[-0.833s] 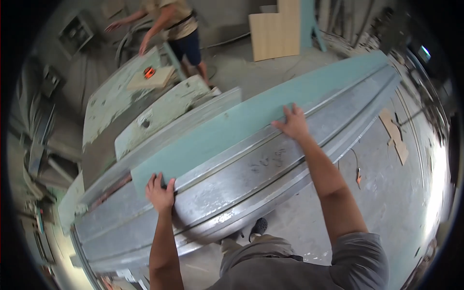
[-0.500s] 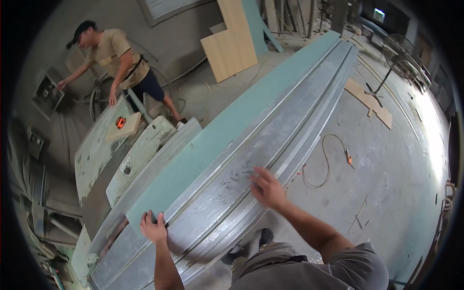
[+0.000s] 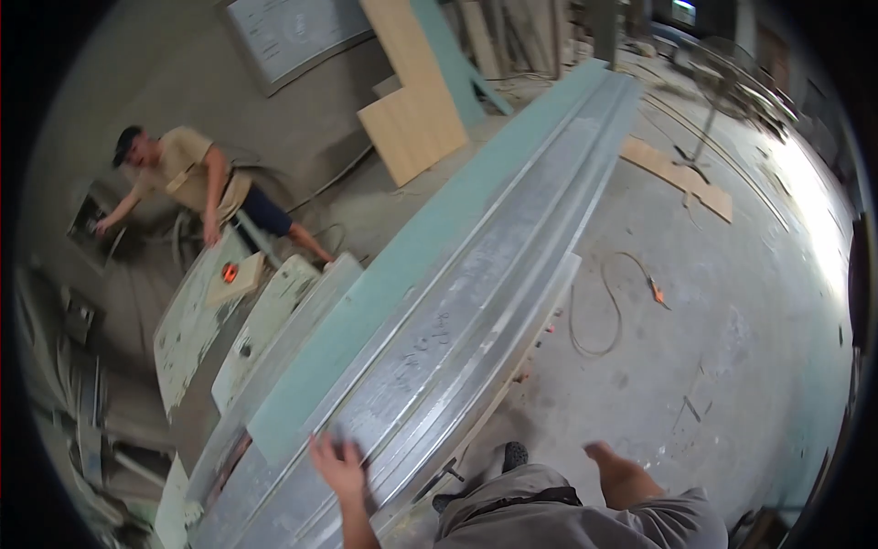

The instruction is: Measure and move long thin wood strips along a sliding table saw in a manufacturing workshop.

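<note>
A long, tapering silver-surfaced panel (image 3: 412,366) with raised lengthwise ridges and dark handwriting stretches from near me to the far right. Along its left side runs a pale green board (image 3: 366,316). My left hand (image 3: 340,469) is over the panel's near part, close to a ridge, with fingers spread and slightly blurred; I see nothing in it. Contact with the surface is unclear. At my right side, off the panel, my right hand (image 3: 599,453) hangs at the end of a foreshortened arm, its fingers not distinguishable. A clamp-like tool (image 3: 448,474) sits at the panel's near right edge.
Across the panel, a co-worker (image 3: 197,178) reaches toward a wall box (image 3: 90,220). Before them stand worn pale panels (image 3: 197,320) with an orange tape measure (image 3: 230,273). An orange-ended hose (image 3: 615,339) and a cut wooden board (image 3: 677,174) lie on the floor. A stand fan (image 3: 718,101) is beyond.
My right hand has left the silver panel and drawn back to my right side. My left hand has shifted right, off the green board's edge. The whole view has turned slightly.
</note>
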`<state>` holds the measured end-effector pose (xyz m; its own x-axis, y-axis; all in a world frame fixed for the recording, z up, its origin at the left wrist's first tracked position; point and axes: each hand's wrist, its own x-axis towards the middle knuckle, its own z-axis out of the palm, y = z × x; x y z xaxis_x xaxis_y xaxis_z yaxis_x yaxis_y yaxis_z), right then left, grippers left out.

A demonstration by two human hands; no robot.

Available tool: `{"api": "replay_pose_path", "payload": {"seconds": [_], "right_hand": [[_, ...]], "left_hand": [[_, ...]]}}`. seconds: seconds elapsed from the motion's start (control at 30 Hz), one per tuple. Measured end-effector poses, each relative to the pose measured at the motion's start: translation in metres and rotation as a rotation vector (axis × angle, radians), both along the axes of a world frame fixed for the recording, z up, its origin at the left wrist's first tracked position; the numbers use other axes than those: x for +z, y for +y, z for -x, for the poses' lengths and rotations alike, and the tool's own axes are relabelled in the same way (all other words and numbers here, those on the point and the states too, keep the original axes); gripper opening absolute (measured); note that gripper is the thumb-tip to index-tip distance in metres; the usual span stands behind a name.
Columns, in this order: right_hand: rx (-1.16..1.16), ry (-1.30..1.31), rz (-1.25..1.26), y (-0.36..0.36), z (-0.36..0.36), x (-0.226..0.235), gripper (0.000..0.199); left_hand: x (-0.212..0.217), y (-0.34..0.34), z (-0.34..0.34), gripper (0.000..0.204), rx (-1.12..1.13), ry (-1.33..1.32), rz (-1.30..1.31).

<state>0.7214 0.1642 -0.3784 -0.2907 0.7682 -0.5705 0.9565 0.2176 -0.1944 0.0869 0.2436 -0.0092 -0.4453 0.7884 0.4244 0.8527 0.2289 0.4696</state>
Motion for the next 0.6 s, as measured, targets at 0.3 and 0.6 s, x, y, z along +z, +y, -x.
{"api": "replay_pose_path", "payload": {"seconds": [0.3,0.6], "right_hand": [[0.543,-0.044,0.451,0.004,0.068,0.018,0.039],[-0.12,0.684,0.321,0.136,0.277,0.149,0.027]], "left_hand": [[0.013,-0.093,-0.072,0.048,-0.136,0.255,0.144],[0.018,-0.17,-0.063,0.049,-0.156,0.104,-0.028]]}}
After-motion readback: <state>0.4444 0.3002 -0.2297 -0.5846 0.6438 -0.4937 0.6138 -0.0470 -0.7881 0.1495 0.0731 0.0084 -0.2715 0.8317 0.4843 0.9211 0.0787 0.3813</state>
